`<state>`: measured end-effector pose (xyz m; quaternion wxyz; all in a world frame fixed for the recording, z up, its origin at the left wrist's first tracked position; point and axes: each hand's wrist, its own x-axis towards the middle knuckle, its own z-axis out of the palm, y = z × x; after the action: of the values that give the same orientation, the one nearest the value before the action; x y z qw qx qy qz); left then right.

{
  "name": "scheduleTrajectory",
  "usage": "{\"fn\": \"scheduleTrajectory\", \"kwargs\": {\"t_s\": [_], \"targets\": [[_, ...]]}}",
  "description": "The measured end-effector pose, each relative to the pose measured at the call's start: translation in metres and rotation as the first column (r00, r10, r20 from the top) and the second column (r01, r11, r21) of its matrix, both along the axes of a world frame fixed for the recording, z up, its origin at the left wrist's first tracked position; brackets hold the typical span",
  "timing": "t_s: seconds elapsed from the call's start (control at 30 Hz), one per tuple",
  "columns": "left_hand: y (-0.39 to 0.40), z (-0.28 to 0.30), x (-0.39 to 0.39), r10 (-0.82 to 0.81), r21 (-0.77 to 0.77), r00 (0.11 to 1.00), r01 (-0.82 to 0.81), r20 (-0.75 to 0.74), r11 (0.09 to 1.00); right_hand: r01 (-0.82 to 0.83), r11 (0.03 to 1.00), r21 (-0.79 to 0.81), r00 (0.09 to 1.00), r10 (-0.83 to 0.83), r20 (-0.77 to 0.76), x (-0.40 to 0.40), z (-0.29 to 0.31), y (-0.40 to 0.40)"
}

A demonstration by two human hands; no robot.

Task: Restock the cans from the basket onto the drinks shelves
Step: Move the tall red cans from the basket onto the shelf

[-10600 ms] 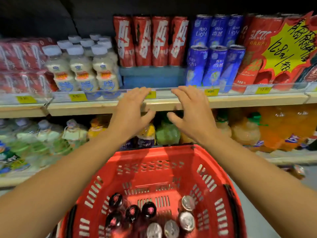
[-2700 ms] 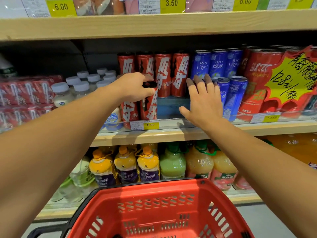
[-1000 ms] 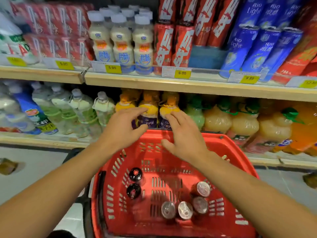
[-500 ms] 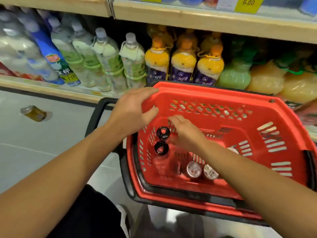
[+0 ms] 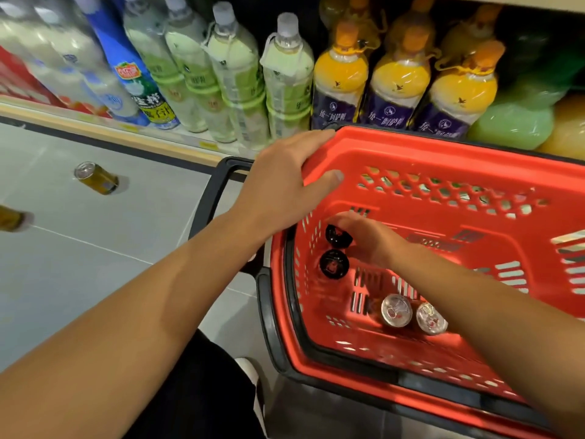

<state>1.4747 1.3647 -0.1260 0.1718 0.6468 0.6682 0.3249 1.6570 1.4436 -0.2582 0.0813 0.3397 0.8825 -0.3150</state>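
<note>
A red plastic basket (image 5: 474, 160) sits low in front of the bottom shelf. My left hand (image 5: 285, 182) grips its near-left rim, thumb inside the wall. My right hand (image 5: 367, 237) reaches down inside, fingers curled around the farther of two black-topped cans (image 5: 337, 236). The second black-topped can (image 5: 334, 263) stands just in front of it, untouched. Two silver-topped cans (image 5: 396, 310) stand upright nearer the middle of the basket floor, partly hidden by my right forearm.
The bottom shelf holds tall pale-green bottles (image 5: 234, 77) and orange-capped yellow bottles (image 5: 399, 87). A gold can (image 5: 96, 178) lies on the grey floor at left, another (image 5: 9, 218) at the frame edge. The basket's black handle (image 5: 218, 191) hangs to the left.
My view has dropped from the upper shelf to the basket. My left hand has taken hold of the rim, and my right hand has gone down onto the farther black-topped can.
</note>
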Motion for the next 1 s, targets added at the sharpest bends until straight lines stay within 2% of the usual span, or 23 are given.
{"fn": "scheduleTrajectory", "kwargs": {"t_s": [0.17,0.33,0.43,0.53,0.6,0.67,0.8,1.0], "targets": [[0.002,-0.001,0.001,0.004,-0.014,1.0,-0.004,-0.022,1.0,0.07,0.998,-0.003,0.997,-0.07,-0.017,0.005,-0.007,-0.001],[0.002,0.003,0.017,-0.007,0.012,1.0,0.008,-0.029,1.0,0.281,0.959,-0.031,0.919,-0.278,-0.28,0.042,-0.008,-0.004],[0.003,0.006,0.036,0.014,0.057,1.0,-0.012,-0.019,0.998,0.421,0.899,-0.121,0.856,-0.438,-0.274,0.065,0.012,-0.003],[0.003,0.005,0.051,0.007,0.073,0.999,-0.004,-0.035,0.997,0.479,0.843,-0.246,0.804,-0.534,-0.263,0.095,0.025,0.001],[0.003,-0.002,0.063,-0.045,-0.002,0.997,0.045,-0.067,0.999,0.505,0.806,-0.307,0.759,-0.585,-0.287,0.117,0.033,0.0],[0.004,-0.015,0.076,-0.074,-0.141,0.994,0.063,-0.08,0.988,0.524,0.769,-0.367,0.713,-0.631,-0.305,0.137,0.041,-0.001],[0.009,-0.049,0.102,-0.107,-0.44,0.989,0.052,-0.103,0.897,0.503,0.765,-0.403,0.685,-0.637,-0.354,0.164,0.056,0.0],[0.013,-0.099,0.111,-0.133,-0.626,0.947,-0.083,-0.291,0.775,0.471,0.768,-0.433,0.642,-0.636,-0.428,0.179,0.061,0.0]]}}
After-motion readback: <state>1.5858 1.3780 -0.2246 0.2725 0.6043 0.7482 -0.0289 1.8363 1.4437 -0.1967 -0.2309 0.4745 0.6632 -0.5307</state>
